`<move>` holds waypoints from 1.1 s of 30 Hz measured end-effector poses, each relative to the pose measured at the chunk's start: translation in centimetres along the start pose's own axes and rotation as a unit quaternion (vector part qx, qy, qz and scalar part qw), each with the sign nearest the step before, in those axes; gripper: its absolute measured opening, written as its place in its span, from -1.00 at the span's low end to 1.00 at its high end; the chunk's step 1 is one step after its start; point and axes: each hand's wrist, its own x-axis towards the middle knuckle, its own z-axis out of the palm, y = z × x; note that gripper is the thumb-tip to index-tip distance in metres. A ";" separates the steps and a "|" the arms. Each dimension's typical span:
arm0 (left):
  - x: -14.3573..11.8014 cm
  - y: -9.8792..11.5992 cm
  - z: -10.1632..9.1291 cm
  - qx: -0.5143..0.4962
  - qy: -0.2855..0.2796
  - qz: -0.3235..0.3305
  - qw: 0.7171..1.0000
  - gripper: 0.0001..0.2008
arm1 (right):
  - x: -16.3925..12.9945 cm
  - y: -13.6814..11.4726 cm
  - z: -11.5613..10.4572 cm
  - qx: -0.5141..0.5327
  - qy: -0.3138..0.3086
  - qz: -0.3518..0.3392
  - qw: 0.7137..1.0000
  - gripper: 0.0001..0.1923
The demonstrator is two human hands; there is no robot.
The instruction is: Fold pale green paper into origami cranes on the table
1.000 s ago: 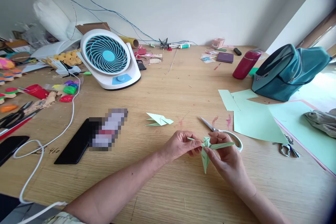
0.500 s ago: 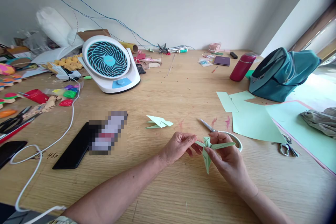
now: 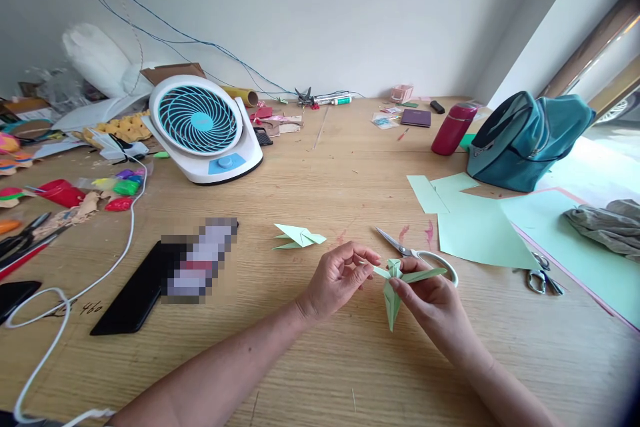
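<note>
Both hands pinch green folded paper just above desk: left hand on left tip, right hand at centre. Scissors just behind; bare desk toward near edge.

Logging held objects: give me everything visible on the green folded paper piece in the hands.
The folded paper piece is pale green, matte, creased into narrow pointed flaps: one points left, one right, one longer point hangs down. It is held above the wooden table. The left hand pinches its left flap; the right hand grips its centre.
</note>
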 end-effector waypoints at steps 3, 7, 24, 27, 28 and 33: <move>0.0 0.1 0.0 0.017 -0.009 -0.006 1.000 -0.73 | 0.1 -0.1 0.0 0.005 -0.004 -0.001 1.000 -0.79; -0.1 0.1 0.1 0.025 -0.020 -0.024 0.999 -0.69 | 0.1 0.0 0.0 0.008 -0.016 0.004 1.000 -0.77; 0.2 -0.6 0.9 -0.126 0.037 -0.114 0.985 -0.58 | -0.2 -0.1 0.1 0.002 -0.051 -0.060 0.997 -0.79; 0.4 -0.5 0.9 -0.167 0.060 -0.116 0.977 -0.59 | 0.1 -0.3 0.1 0.031 -0.074 -0.021 0.997 -0.84; 0.4 -0.5 1.0 -0.184 0.056 -0.118 0.974 -0.59 | 0.1 -0.3 0.1 0.035 -0.075 -0.013 0.997 -0.82; 0.1 -0.6 1.2 -0.217 0.007 -0.145 0.965 -0.60 | 0.2 -0.5 0.3 0.027 -0.070 -0.010 0.997 -0.75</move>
